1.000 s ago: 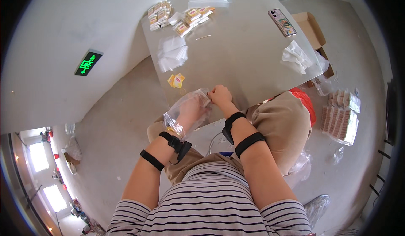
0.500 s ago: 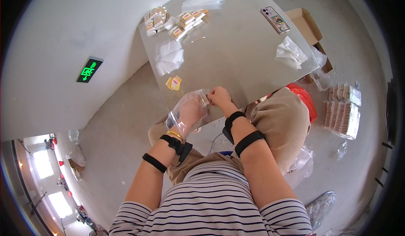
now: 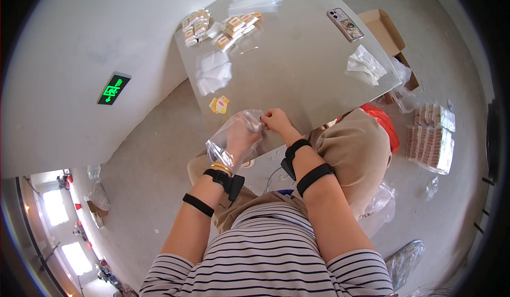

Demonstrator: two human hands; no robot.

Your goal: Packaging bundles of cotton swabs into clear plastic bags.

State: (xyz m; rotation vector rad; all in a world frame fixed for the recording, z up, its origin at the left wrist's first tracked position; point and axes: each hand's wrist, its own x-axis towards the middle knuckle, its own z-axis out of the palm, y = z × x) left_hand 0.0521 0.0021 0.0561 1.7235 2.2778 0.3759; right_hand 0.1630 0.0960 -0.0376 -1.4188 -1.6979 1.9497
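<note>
Both hands meet at the table's near edge in the head view, with clock directions taken from the bag and twelve pointing away from the person. The left hand (image 3: pixel 243 137) shows through a clear plastic bag (image 3: pixel 219 144), its fingers bent; whether it sits inside or behind the film, or grips anything, I cannot tell. At its two o'clock, the right hand (image 3: pixel 276 120) has its fingertips closed in a pinch on the bag's upper right edge.

On the table (image 3: pixel 297 58), small yellow packets (image 3: pixel 219 105) lie near the bag at eleven o'clock, with loose clear bags (image 3: pixel 214 74) beyond them. Toward twelve are a thin stick (image 3: pixel 248 50), a pile of small packs (image 3: pixel 234 30) and, farthest, a fan of clear sleeves (image 3: pixel 255 0). A second pile (image 3: pixel 196 27) sits at eleven, left of the first. The phone (image 3: pixel 345 24) rests between one and two, and crumpled white plastic (image 3: pixel 366 65) at two. On the floor, stacked packs (image 3: pixel 431 140) stand at three.
</note>
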